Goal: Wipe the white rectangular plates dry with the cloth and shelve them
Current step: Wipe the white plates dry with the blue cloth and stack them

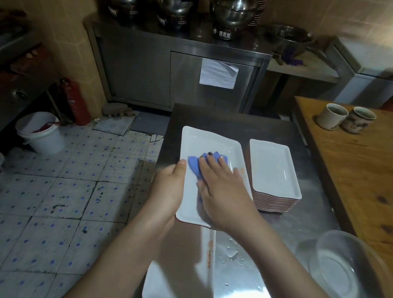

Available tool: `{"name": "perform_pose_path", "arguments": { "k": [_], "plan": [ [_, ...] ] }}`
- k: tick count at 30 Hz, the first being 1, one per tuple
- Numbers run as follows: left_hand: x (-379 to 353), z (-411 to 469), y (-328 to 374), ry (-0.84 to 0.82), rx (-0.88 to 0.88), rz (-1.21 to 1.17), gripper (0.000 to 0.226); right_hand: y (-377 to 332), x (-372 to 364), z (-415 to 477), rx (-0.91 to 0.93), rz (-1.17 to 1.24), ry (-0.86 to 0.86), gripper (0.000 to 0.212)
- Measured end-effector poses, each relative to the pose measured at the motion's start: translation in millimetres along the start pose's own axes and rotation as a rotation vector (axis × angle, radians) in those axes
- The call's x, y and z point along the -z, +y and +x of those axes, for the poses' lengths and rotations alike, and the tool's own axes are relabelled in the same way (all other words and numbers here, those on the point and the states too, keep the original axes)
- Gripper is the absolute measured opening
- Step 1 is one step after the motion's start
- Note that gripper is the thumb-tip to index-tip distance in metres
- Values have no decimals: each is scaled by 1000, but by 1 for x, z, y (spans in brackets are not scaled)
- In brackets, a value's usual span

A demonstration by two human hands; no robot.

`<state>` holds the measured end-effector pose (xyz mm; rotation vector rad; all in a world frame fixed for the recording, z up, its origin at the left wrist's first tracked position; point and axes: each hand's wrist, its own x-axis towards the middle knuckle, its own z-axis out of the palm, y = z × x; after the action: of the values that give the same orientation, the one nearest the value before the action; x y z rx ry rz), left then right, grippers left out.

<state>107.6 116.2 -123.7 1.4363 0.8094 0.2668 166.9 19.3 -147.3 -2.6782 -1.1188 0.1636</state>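
1. A near plate (172,283) lies at the counter's (262,270) near left edge, and a clear bowl (334,269) sits by its right edge.
2. At the left edge, the left hand (167,190) grips the held plate's (206,145) left rim, while the right hand (224,192) presses a blue cloth (194,165) flat onto it.
3. A plate stack (272,169) stands just right of it.

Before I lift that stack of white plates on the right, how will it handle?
The stack of plates is many layers deep, so probably heavy for one hand. Its glossy top, near water droplets on the steel table, suggests a slippery grip. It looks ceramic: rigid, apt to chip.
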Motion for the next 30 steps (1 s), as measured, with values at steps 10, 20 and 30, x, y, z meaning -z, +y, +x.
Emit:
{"name": "perform_pose_path", "arguments": {
  "k": [10,20,30],
  "plan": [
    [5,-7,0,-41,-2,-74,40,18,-1,-9,-48,-55,80,60],
    [0,-8,-7,-89,9,29,35,27,2,38,-11,-85,83,43],
    [6,-8,-10,-35,-2,7,38,2,-17,-3,135,64,116,61]
  ]
}}
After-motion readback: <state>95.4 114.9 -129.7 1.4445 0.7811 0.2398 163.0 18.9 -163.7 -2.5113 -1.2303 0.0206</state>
